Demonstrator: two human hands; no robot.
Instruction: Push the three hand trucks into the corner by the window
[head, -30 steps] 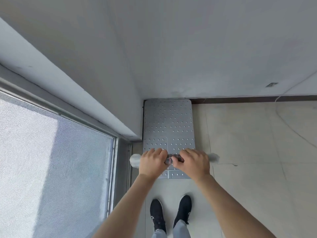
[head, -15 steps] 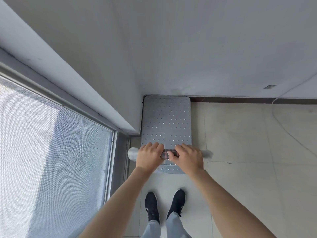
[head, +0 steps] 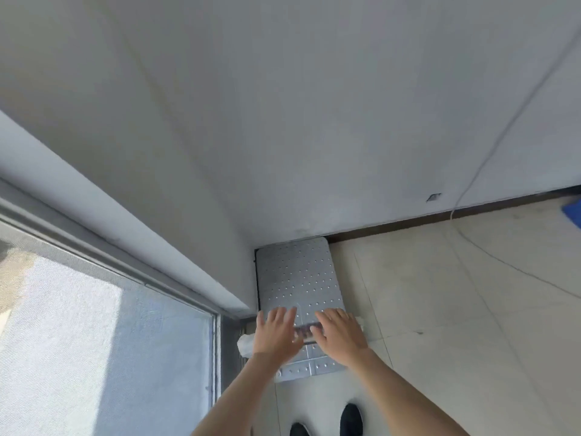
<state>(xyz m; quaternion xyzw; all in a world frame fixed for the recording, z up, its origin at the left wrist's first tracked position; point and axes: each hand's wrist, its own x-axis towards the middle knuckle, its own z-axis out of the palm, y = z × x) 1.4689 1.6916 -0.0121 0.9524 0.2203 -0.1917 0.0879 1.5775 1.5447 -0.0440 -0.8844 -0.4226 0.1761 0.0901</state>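
Both hands, left hand (head: 276, 333) and right hand (head: 341, 336), hover with fingers spread and released over the handle (head: 302, 331) (wrapped ends); the hand truck (head: 298, 278) lies beyond the fingertips, tucked in the corner beside the window (head: 94, 341).

Grey walls (head: 314, 105) meet pale floor tiles (head: 456, 309) beside a screened window (head: 94, 341).

Both arms reach forward, left hand (head: 276, 333) and right hand (head: 341, 336) side by side, fingers spread.
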